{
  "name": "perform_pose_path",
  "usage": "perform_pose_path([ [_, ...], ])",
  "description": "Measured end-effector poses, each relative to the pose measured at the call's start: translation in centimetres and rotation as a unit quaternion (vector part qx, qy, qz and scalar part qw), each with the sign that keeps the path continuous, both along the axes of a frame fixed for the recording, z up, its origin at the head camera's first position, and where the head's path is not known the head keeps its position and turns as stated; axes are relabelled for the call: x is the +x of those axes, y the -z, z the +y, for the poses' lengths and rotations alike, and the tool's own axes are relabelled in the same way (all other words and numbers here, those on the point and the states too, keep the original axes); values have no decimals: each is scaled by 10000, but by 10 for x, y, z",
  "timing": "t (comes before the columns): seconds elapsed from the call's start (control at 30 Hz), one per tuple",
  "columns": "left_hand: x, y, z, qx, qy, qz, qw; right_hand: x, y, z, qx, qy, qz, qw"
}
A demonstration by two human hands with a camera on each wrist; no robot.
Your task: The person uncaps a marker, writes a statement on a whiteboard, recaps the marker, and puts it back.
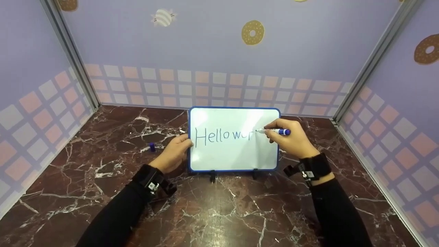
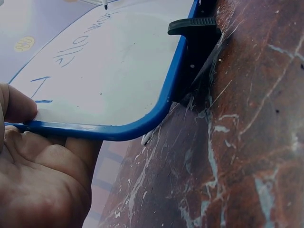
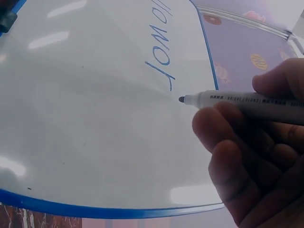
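A small whiteboard (image 1: 223,156) with a blue frame stands tilted back on black feet, with "Hello wor" handwritten across it in blue. My left hand (image 1: 175,152) grips its left edge; in the left wrist view the thumb (image 2: 21,107) lies on the front and the fingers go behind. Between thumb and fingers, my right hand (image 1: 291,137) pinches a white marker (image 3: 256,105) with a blue end. Its dark tip points at the board just past the "r"; whether it touches I cannot tell. On the table left of the board is a blue marker cap (image 1: 152,147).
Dark red marble-patterned tabletop (image 1: 219,212) spreads around the board. Behind it rises a purple wall (image 1: 205,44) with donut and tile patterns, and side walls close in the left and right. A black foot (image 2: 192,26) juts out at the board's lower edge.
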State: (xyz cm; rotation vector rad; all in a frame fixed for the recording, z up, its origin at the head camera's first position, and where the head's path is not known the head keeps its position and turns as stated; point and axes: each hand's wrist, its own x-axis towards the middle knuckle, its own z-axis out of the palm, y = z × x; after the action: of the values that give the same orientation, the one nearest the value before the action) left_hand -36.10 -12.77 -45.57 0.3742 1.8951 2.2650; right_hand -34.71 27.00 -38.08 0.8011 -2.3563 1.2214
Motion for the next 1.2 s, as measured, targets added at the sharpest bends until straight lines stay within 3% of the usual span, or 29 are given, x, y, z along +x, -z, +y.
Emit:
perform_pose_path([
  [0.57,1,-1,-1,-44,92,42,9999,-1,1,0,59,82,43,9999],
  [1.2,1,-1,-1,-83,40,-31,10000,3,-1,1,289,-49,-347,9990],
])
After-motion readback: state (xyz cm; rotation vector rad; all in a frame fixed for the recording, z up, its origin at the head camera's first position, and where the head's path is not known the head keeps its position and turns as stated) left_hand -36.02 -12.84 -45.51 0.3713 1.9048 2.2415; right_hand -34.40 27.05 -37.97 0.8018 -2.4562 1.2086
